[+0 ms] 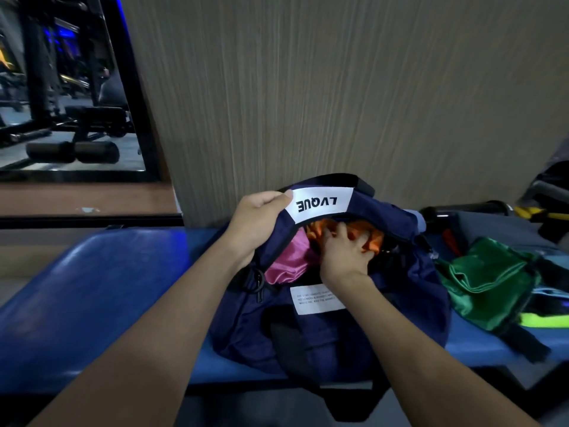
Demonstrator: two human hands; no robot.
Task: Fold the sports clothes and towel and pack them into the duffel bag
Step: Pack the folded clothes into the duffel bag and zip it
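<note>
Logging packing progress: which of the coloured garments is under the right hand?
The orange garment inside the duffel bag; the pink one lies beside it, the green one outside.

bag (pixel 332 331) on bench (pixel 92 288) | clothes pile (pixel 492 278) R of bag

1. White label (pixel 320 204) on the lifted far flap of the navy duffel bag (pixel 400 297): "LVQUE" in black capitals, upside down to the viewer.
2. White patch (pixel 317 300) on the bag's near side: several lines of small black print, too blurred to read.
</note>
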